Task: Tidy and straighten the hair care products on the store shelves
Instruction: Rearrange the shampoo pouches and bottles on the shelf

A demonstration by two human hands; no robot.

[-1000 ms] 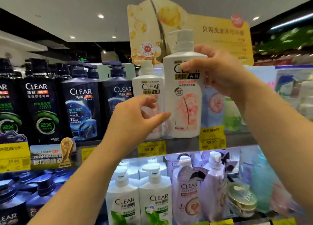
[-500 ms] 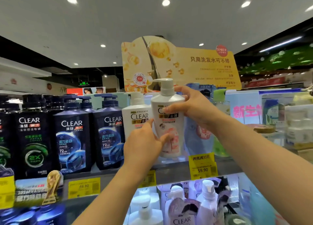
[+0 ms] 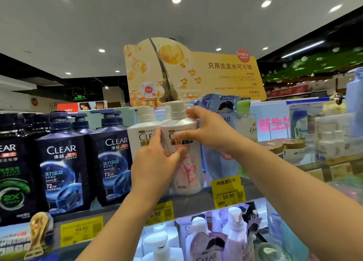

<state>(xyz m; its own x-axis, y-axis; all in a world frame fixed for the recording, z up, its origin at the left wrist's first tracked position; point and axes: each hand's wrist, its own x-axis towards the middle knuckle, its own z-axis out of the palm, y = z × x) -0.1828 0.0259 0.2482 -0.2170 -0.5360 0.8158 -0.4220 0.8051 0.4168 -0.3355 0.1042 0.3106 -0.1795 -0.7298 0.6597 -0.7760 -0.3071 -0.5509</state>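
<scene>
A white CLEAR pump bottle with a pink flower label (image 3: 184, 174) stands upright on the top shelf (image 3: 198, 199), held between both hands. My left hand (image 3: 155, 162) grips its lower left side with the thumb across the front. Around the bottle's upper right shoulder is my right hand (image 3: 206, 130), fingers over the label. A second white CLEAR bottle (image 3: 142, 131) stands touching it on the left, partly hidden by my left hand.
Dark blue CLEAR bottles (image 3: 62, 168) fill the shelf to the left. A blue refill pouch (image 3: 222, 162) and a Dove bottle (image 3: 246, 123) stand to the right, jars (image 3: 275, 146) beyond. Yellow price tags (image 3: 227, 192) hang on the shelf edge. More pump bottles (image 3: 233, 235) sit on the shelf below.
The white flower-label bottle has come down from a raised, lifted position onto the shelf beside the other white bottle. My left hand has closed onto its lower side.
</scene>
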